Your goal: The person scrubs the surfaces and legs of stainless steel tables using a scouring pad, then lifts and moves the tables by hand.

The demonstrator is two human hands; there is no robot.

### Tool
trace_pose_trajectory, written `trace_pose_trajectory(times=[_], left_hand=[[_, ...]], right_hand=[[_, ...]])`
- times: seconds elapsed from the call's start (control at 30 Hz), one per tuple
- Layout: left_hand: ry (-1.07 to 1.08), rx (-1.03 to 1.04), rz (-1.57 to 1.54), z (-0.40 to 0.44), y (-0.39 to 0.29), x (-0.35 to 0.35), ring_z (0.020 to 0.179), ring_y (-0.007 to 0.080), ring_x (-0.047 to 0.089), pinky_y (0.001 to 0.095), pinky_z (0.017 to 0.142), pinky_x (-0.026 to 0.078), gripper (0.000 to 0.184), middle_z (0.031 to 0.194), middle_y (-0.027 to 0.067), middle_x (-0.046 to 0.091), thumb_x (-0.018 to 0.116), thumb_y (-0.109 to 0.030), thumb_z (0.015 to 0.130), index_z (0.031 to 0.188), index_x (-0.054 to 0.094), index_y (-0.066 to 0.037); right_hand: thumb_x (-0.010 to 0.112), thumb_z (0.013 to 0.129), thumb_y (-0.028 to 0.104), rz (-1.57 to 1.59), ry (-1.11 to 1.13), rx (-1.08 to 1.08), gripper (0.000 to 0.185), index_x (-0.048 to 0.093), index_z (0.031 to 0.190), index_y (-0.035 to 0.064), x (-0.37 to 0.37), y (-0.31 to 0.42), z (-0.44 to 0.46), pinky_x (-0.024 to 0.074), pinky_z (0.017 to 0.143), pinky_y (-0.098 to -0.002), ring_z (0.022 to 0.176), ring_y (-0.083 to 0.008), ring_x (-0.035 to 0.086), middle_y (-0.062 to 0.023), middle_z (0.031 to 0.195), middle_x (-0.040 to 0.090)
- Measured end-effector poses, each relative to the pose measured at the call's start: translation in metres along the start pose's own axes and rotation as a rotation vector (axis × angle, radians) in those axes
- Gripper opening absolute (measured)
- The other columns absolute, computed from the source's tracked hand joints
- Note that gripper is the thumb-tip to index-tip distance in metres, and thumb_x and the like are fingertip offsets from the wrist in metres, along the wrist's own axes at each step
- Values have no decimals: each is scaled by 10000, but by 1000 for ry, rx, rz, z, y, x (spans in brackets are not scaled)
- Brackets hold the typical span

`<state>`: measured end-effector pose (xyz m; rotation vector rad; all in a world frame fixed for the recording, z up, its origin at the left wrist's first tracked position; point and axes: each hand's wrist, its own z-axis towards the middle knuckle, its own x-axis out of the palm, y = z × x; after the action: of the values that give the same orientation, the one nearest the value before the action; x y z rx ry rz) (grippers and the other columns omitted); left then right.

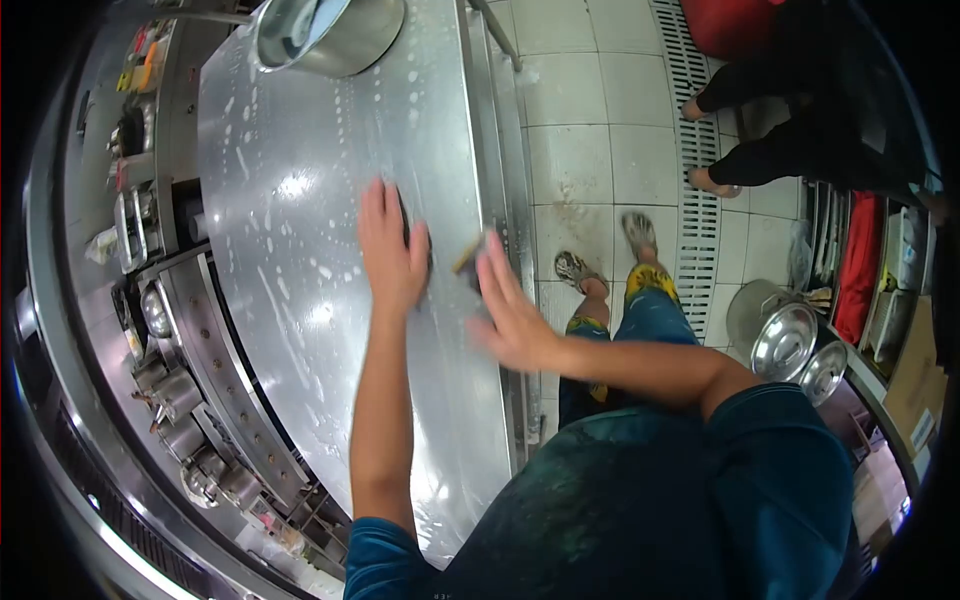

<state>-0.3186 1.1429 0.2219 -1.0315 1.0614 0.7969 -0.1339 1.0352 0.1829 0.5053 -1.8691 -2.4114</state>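
Observation:
A wet stainless steel table [300, 230] with streaks and spots of suds lies below my hands. My left hand [390, 245] rests on its top, fingers together and stretched out, thumb apart, with nothing visible in it. Near the table's long edge, my right hand [515, 315] is blurred by motion. A small sponge [467, 257], yellowish with a dark side, shows at its fingertips, pressed between them and the table edge area. Most of the sponge is covered by the fingers.
A large metal pot [345, 45] stands on the table's far end. Beyond the left side is a counter with pans [180, 395]. Another person's legs [760, 165] are by the floor drain [697, 190]. Lidded pots [783, 340] stand at the right.

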Motion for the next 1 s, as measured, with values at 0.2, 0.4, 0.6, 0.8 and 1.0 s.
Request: trace_pose_trajectory(times=[0.2, 0.4, 0.6, 0.8, 1.0], left_hand=[[9, -341, 76, -274, -50, -31, 1380, 500, 229, 572, 1123, 159, 617, 1501, 302, 254, 414, -244, 939, 1456, 258, 54], [42, -396, 151, -294, -70, -23, 1426, 432, 179, 488, 1164, 117, 625, 1535, 273, 205, 309, -341, 1003, 1475, 218, 59], [-20, -288, 154, -292, -58, -23, 1425, 423, 189, 481, 1166, 115, 609, 1536, 268, 211, 327, -316, 1006, 1476, 222, 56], [26, -223, 108, -306, -48, -26, 1433, 423, 167, 489, 1167, 105, 587, 1552, 238, 195, 355, -255, 992, 1481, 220, 41], [74, -103, 112, -483, -73, -45, 1447, 412, 136, 475, 1172, 87, 583, 1560, 232, 179, 303, -276, 1009, 1494, 197, 29]], right_hand=[[493, 940, 417, -195, -368, 25, 741, 236, 1452, -54, -38, -66, 198, 194, 1146, -520, 1388, -530, 165, -253, 1565, 89], [520, 928, 320, -68, -477, -53, 712, 237, 1445, -78, -8, -59, 151, 190, 1151, -503, 1404, -475, 177, -267, 1544, 149], [617, 862, 238, 163, 13, 90, 798, 198, 1461, -81, 85, 78, -194, 169, 1122, -613, 1417, -529, 37, -260, 1565, 64], [560, 895, 234, 49, -380, -36, 823, 75, 1473, -96, 83, 24, -106, 145, 1173, -498, 1430, -479, 83, -303, 1551, 45], [557, 915, 290, 148, -474, 112, 795, 127, 1451, -110, 98, 18, -88, 198, 1166, -435, 1433, -434, 141, -326, 1529, 112]])
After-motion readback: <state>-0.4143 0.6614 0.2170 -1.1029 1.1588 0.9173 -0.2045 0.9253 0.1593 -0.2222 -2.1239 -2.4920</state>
